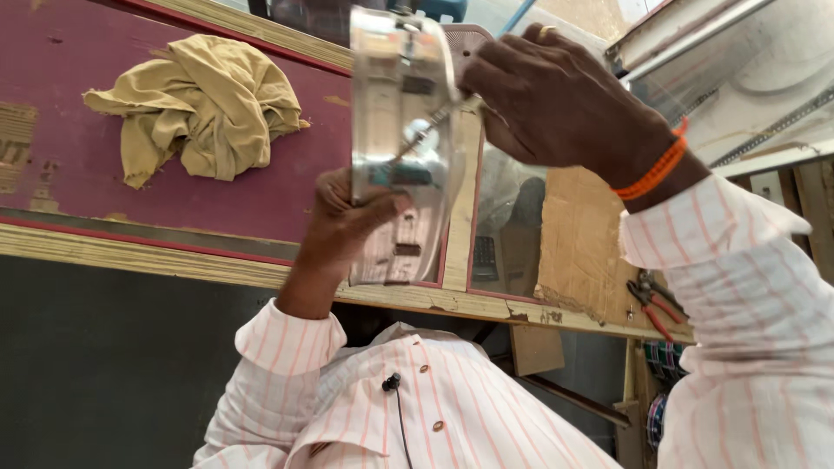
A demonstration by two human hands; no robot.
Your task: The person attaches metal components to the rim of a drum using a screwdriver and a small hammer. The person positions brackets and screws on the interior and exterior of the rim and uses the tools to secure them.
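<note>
My left hand (347, 221) grips the lower edge of a shiny round metal container (401, 104) held up on its side above the workbench. My right hand (556, 104) comes from the upper right, wearing a ring and an orange thread band at the wrist. It pinches a thin metal tool (434, 122), whose tip rests against the container's face. Both sleeves are white with thin orange stripes.
A crumpled tan cloth (204, 104) lies on the maroon board (69, 156) at the left. Red-handled pliers (656, 304) lie at the bench's right edge, next to a piece of cardboard (578, 243). A glass panel (504, 226) sits in the wooden-edged benchtop.
</note>
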